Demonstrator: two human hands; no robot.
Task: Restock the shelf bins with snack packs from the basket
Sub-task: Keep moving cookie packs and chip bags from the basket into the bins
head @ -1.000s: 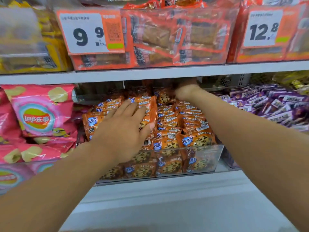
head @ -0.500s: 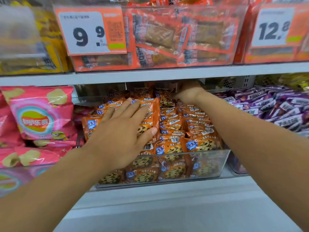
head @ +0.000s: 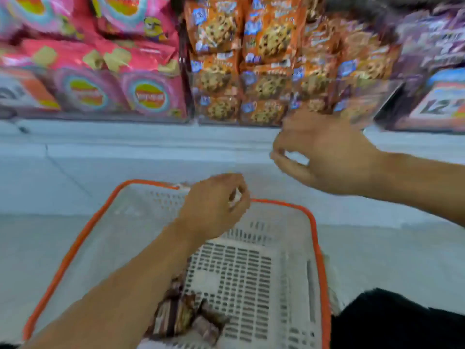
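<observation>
**Operator:** Whereas one second ago both hands were inside the cookie bin, the left pressed flat on the orange cookie packs (head: 266, 39) and the right reaching to the back, both are now out of it and the view has dropped to the basket (head: 317, 248). What is the current state?

**Inspector:** Left hand (head: 214, 205) hangs above the far rim of the basket, fingers curled; a small pale object shows at the fingertips, but blur prevents confirming a grasp. Right hand (head: 324, 152) is beyond the basket, between its far rim and the clear cookie bin (head: 357, 96), fingers loosely curled with a gap showing through; it appears to hold nothing.

**Operator:** Location of remaining stock?

**Inspector:** Dark brown snack packs (head: 183, 318) lie on the basket floor at its near side, partly under the left forearm. The rest of the floor shows bare mesh.

**Operator:** Task implication?

**Inspector:** Judgement: the cookie bin looks full, so that step is likely complete. The next cycle would be a pick from the basket. Few packs remain, so the restock is probably near its end.
</observation>
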